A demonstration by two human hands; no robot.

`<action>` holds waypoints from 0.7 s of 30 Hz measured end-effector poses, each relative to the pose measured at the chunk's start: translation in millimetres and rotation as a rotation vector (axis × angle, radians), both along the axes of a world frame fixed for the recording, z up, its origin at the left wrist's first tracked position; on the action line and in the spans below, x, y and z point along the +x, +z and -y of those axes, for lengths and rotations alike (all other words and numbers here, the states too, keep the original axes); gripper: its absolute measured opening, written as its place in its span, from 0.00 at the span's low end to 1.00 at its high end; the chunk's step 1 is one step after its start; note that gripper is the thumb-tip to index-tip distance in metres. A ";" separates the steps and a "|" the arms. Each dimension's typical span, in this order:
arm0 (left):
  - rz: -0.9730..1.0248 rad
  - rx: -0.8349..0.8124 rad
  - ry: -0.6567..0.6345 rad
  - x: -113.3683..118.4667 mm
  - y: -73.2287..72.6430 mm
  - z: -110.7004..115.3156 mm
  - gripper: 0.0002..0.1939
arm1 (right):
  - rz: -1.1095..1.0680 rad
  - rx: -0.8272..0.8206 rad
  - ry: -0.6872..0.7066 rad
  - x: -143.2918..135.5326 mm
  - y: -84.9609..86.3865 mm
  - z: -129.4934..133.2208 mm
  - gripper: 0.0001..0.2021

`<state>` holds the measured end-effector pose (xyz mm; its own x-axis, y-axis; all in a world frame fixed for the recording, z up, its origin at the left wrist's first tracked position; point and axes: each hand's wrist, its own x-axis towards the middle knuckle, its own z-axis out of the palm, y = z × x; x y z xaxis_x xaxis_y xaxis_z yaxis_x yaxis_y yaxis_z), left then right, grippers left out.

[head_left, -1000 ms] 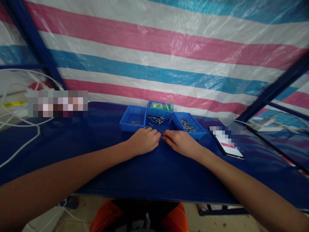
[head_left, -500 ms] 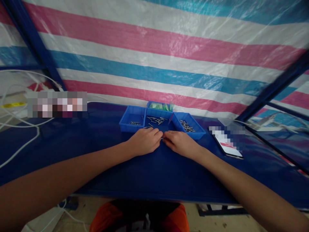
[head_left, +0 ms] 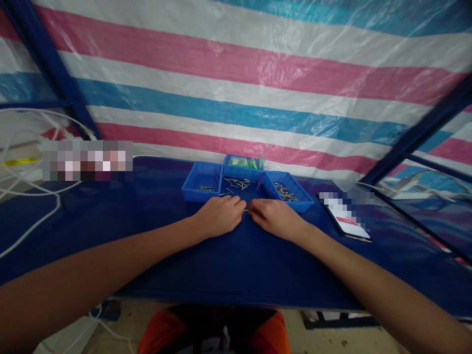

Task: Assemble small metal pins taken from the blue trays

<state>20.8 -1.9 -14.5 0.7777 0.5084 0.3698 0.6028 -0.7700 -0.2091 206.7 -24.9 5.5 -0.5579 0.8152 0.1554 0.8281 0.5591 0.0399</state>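
Observation:
Close together over the blue table, my left hand [head_left: 223, 215] and my right hand [head_left: 275, 216] are both closed in a pinch. A thin metal rod [head_left: 246, 210] spans the small gap between them, its ends hidden by my fingers. Just beyond the hands, several slim metal pieces [head_left: 239, 183] lie loose on the table. The left blue bin [head_left: 201, 195] contains a small heap of short metal pieces [head_left: 205, 188]. More metal pieces [head_left: 285, 192] fill part of the right blue bin [head_left: 304, 202]. These pieces are too small to identify exactly.
Behind the loose pieces stands a third blue bin [head_left: 243, 172] with green and clear packets [head_left: 245, 162]. A phone [head_left: 346, 221] lies at right on the blue table [head_left: 236, 270]. White cables [head_left: 55, 206] run along the left; a striped plastic sheet [head_left: 236, 73] hangs behind.
My hands have drawn slightly apart, so a little more of the thin metal rod shows between them. The bins and loose pieces stay where they were.

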 end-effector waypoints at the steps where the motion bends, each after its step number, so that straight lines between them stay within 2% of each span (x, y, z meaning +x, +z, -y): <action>1: 0.006 -0.008 0.014 -0.1 -0.4 -0.4 0.08 | -0.016 -0.005 -0.007 -0.1 0.8 0.2 0.05; 4: 0.019 -0.025 0.035 -0.2 -1.5 -1.8 0.09 | -0.077 -0.019 -0.003 -0.3 2.1 0.5 0.06; 8: 0.035 -0.061 0.012 -0.4 -1.6 -2.2 0.09 | -0.163 -0.011 0.068 -0.6 1.7 1.7 0.08; 12: 0.132 -0.189 -0.040 -0.3 -0.9 -3.9 0.06 | -0.217 -0.001 0.153 -2.1 1.0 4.2 0.08; 16: 0.243 -0.336 -0.093 0.0 -1.8 -8.4 0.05 | -0.234 0.014 0.195 -3.6 -0.1 5.7 0.08; 21: 0.236 -0.358 -0.117 0.5 -3.5 -9.8 0.05 | -0.199 0.053 0.195 -2.6 -0.2 5.8 0.09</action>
<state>21.2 7.9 -18.0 0.7531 0.5504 0.3603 0.5065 -0.8347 0.2162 204.1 -30.6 5.3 -0.6576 0.6833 0.3172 0.6997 0.7101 -0.0791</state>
